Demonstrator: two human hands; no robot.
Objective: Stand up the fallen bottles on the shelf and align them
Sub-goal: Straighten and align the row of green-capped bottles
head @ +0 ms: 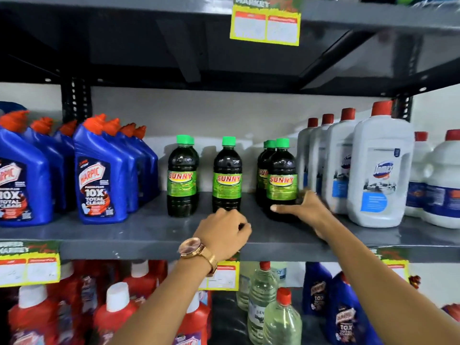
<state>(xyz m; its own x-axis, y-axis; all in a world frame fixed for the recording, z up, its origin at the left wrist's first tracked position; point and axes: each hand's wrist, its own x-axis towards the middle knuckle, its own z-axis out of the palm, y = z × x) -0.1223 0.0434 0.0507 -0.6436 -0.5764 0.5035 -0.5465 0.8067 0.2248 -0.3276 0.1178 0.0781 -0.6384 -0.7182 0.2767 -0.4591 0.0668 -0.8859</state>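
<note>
Dark bottles with green caps and green "Sunny" labels stand upright on the grey middle shelf (pixel 149 230). The left bottle (pixel 181 175) has another right behind it. The middle bottle (pixel 227 174) stands alone. The right bottle (pixel 282 180) heads a short row going back. My right hand (pixel 302 207) wraps around the base of the right bottle, thumb across its front. My left hand (pixel 224 232), with a gold watch on the wrist, is curled closed just in front of the middle bottle's base; whether it touches the bottle I cannot tell.
Blue Harpic bottles (pixel 99 175) fill the shelf's left side and white jugs with red caps (pixel 378 170) crowd the right, close to my right hand. Another shelf (pixel 348 13) sits overhead. Below are red bottles (pixel 117 317), clear bottles (pixel 263 295) and yellow price tags (pixel 29 267).
</note>
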